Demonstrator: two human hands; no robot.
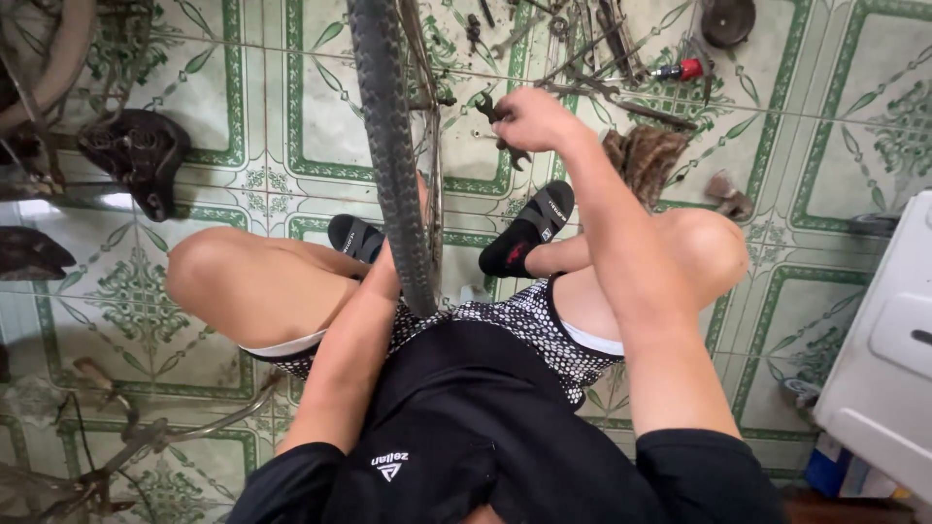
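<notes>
Right hand (529,118) clamped on dark steel double-ended spanner (497,126) at 1 o'clock of upright black rubber bicycle wheel (393,155); left hand hidden behind tyre, grip indeterminable. Seat spanner squarely before turning.

Wheel (393,146) between knees, tools (592,49) probably behind.

left hand (388,260) hidden behind the tyre (388,146).

Bicycle saddle (136,155), scattered tools (602,49), rag (646,155) on tiled floor (845,146)
</notes>
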